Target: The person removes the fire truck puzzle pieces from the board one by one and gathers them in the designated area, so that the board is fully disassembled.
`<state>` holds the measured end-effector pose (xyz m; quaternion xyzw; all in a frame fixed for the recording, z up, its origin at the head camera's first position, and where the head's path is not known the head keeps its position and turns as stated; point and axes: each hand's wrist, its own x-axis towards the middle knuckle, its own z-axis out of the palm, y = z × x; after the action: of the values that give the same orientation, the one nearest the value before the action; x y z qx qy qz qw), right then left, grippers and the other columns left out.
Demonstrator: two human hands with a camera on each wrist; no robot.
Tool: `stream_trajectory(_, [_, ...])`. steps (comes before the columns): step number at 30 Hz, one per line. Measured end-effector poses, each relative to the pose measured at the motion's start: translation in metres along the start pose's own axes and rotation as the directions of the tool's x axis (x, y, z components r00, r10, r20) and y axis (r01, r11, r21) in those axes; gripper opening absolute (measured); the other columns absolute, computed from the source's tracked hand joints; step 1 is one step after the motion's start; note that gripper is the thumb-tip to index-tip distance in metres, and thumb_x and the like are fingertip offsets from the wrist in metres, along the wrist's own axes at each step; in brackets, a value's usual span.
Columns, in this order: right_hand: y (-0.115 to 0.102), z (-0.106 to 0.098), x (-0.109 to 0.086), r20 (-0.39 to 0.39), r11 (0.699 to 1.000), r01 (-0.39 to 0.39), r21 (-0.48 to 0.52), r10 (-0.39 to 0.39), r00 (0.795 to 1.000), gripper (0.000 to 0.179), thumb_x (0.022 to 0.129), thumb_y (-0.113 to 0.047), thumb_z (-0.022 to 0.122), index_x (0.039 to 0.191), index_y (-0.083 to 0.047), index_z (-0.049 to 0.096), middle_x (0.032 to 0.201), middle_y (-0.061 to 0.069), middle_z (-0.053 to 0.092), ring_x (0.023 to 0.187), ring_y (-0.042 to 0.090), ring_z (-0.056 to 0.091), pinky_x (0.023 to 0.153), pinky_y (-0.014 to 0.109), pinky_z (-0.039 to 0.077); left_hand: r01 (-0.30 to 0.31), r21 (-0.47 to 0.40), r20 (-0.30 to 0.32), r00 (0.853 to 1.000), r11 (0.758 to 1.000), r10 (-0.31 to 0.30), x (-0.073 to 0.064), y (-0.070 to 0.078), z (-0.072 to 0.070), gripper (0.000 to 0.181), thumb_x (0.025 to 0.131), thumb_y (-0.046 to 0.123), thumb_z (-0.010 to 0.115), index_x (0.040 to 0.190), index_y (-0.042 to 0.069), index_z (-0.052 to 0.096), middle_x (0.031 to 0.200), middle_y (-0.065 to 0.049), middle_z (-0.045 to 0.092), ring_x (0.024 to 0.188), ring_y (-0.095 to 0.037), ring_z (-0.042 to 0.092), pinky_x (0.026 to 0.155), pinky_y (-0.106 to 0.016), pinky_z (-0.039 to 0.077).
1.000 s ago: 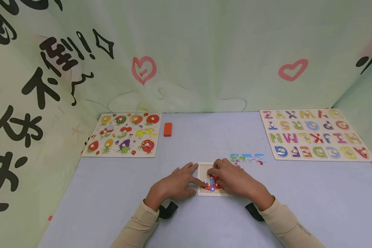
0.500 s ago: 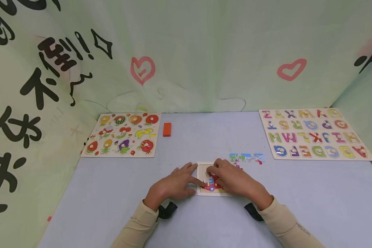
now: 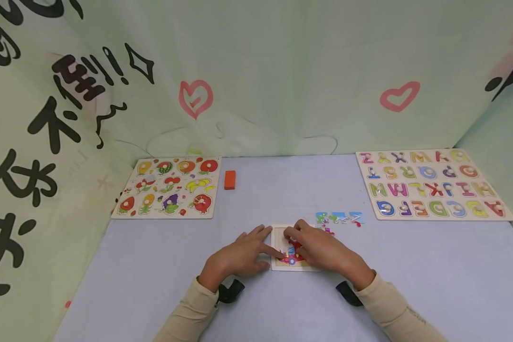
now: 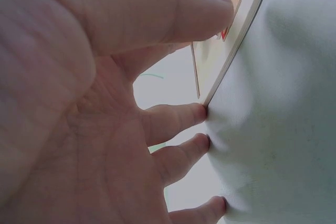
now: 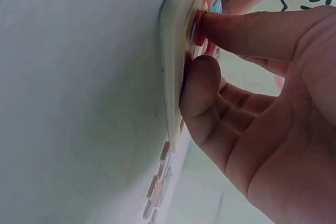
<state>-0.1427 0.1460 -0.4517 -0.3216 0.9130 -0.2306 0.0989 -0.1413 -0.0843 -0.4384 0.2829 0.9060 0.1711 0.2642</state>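
A small square wooden puzzle tray [image 3: 280,236] lies on the table, with red, blue and yellow puzzle pieces [image 3: 291,260] in its lower part. My left hand [image 3: 245,254] is spread at the tray's left side, its index finger reaching onto the pieces. In the left wrist view, other fingertips [image 4: 200,141] rest on the table beside the tray edge. My right hand [image 3: 325,247] bends over the tray. Its thumb and fingers pinch a red puzzle piece [image 5: 199,28] at the tray surface, seen in the right wrist view. The right hand hides the tray's right part.
Several loose puzzle pieces [image 3: 342,217] lie behind the right hand. A fruit puzzle board [image 3: 181,187] stands at the back left, with an orange block [image 3: 230,180] beside it. At the back right is a letter puzzle board [image 3: 436,185]. A curtain [image 3: 256,95] hangs behind the table.
Both hands stay nearly in place over the tray, with only very small finger movement. The whole head view has shifted slightly.
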Motion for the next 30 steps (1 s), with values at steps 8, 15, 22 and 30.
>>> stream_trajectory(8, [0.0018, 0.0007, 0.0008, 0.004, 1.000, 0.000, 0.014, 0.000, 1.000, 0.035, 0.090, 0.005, 0.068, 0.122, -0.009, 0.062, 0.096, 0.002, 0.054, 0.068, 0.010, 0.049, 0.061, 0.023, 0.046, -0.004, -0.001, 0.000, 1.000, 1.000, 0.004, 0.0003, -0.0013, 0.0000, 0.036, 0.096, 0.020, 0.071, 0.130, 0.033, 0.073, 0.166, -0.010, 0.028, 0.155, -0.029, 0.017, 0.120, -0.062, 0.022])
stream_trajectory(15, [0.0032, -0.0011, 0.0007, 0.005, 0.999, 0.009, 0.032, -0.009, 1.000, 0.032, 0.091, 0.004, 0.066, 0.119, -0.011, 0.063, 0.093, 0.000, 0.054, 0.070, 0.009, 0.049, 0.062, 0.023, 0.045, -0.010, -0.004, -0.003, 1.000, 1.000, 0.010, 0.0004, -0.0015, -0.0001, 0.036, 0.096, 0.020, 0.071, 0.130, 0.032, 0.073, 0.166, -0.010, 0.028, 0.155, -0.029, 0.017, 0.120, -0.063, 0.022])
stream_trajectory(22, [0.0055, -0.0010, 0.0016, 0.000, 0.999, 0.011, 0.046, -0.011, 1.000, 0.026, 0.092, 0.001, 0.067, 0.115, -0.011, 0.063, 0.089, -0.002, 0.053, 0.069, 0.009, 0.047, 0.060, 0.023, 0.044, -0.007, -0.009, -0.005, 1.000, 1.000, 0.007, 0.0004, -0.0008, -0.0004, 0.035, 0.096, 0.020, 0.072, 0.129, 0.031, 0.073, 0.166, -0.010, 0.029, 0.155, -0.029, 0.017, 0.120, -0.062, 0.022])
stream_trajectory(30, [0.0055, -0.0033, 0.0027, 0.003, 0.997, 0.001, 0.074, -0.001, 1.000, 0.024, 0.092, -0.001, 0.070, 0.113, -0.012, 0.064, 0.086, -0.005, 0.053, 0.069, 0.008, 0.048, 0.059, 0.023, 0.044, -0.004, -0.014, -0.007, 1.000, 1.000, 0.004, -0.0003, -0.0001, 0.0003, 0.034, 0.096, 0.020, 0.071, 0.128, 0.031, 0.074, 0.166, -0.010, 0.029, 0.155, -0.030, 0.017, 0.120, -0.062, 0.022])
